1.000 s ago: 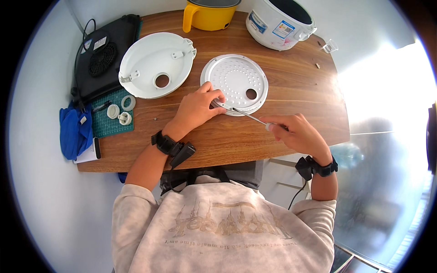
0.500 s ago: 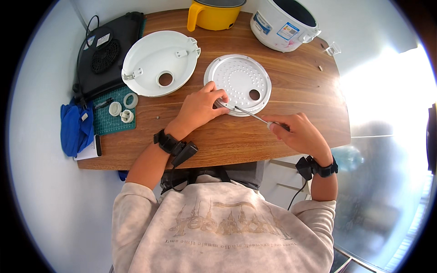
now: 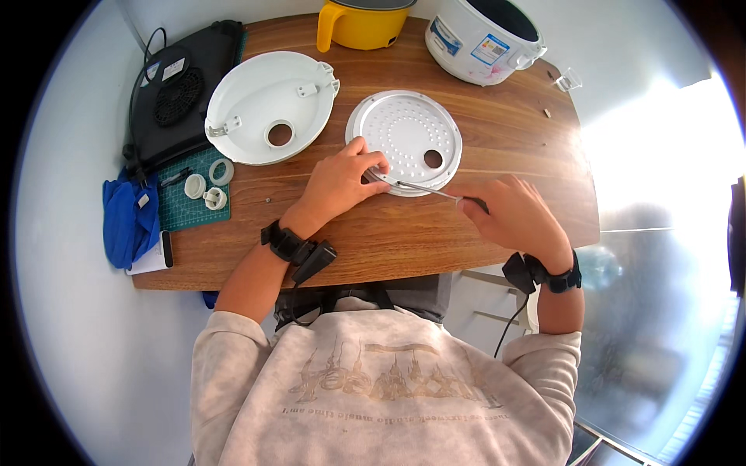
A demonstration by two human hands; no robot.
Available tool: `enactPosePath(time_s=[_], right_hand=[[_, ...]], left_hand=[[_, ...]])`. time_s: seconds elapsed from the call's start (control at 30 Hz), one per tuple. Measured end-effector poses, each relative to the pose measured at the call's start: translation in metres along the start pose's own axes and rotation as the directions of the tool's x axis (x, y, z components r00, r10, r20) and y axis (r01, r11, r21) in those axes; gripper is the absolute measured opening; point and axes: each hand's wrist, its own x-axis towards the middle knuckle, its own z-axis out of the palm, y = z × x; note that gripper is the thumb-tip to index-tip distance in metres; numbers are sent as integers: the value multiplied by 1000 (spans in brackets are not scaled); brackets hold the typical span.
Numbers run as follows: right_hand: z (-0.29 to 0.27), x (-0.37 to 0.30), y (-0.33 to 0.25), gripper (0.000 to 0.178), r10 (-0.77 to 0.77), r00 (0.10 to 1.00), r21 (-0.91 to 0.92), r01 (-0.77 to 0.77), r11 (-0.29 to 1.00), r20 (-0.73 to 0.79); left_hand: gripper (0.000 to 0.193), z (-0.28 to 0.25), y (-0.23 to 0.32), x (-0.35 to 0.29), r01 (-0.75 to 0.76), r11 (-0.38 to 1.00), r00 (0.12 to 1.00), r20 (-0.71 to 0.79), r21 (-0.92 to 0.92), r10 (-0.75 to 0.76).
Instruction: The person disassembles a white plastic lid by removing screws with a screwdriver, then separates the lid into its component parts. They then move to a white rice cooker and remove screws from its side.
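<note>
A round, dimpled metal inner lid point(image 3: 412, 128) with a hole near its right side lies on the wooden table. My left hand point(image 3: 339, 180) pinches the lid's near-left rim between thumb and fingers. In my right hand point(image 3: 517, 217) is a screwdriver point(image 3: 430, 189), its handle mostly covered by the palm and fingers. The shaft slants to the left, and its tip meets the lid's near rim just right of my left thumb. Whether a screw sits under the tip is too small to tell.
Left of the lid lies a white oval plastic cover point(image 3: 260, 97). A yellow pot point(image 3: 369, 27) and a white rice cooker body point(image 3: 482, 46) stand at the back. White round parts point(image 3: 206, 190) rest on a green cutting mat point(image 3: 175, 210), beside a black appliance point(image 3: 183, 93) and blue cloth point(image 3: 130, 221).
My right hand has turned and shifted slightly right, and the screwdriver now lies at a flatter angle. My left hand keeps its hold on the lid's rim.
</note>
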Motion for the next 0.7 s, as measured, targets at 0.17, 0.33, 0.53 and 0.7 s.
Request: enactPosePath(time_s=[0.17,0.33,0.53,0.7], right_hand=[[-9,15,0,24,-109,994,-192,102,976,-23],[-8,28,5,32,-215,975,-372,177,911,-61],[-12,48,9,41,-435,896,-582,305,754,-94],[-12,42,8,38,-493,864,-627,331,705,-99]], left_hand=[[26,0,0,1,-22,1000,1000,-6,10,23],[26,1,-3,1,-31,1000,999,-12,3,31],[25,0,0,2,-20,1000,1000,-1,-7,20],[24,-3,2,0,14,1000,1000,16,4,-14]])
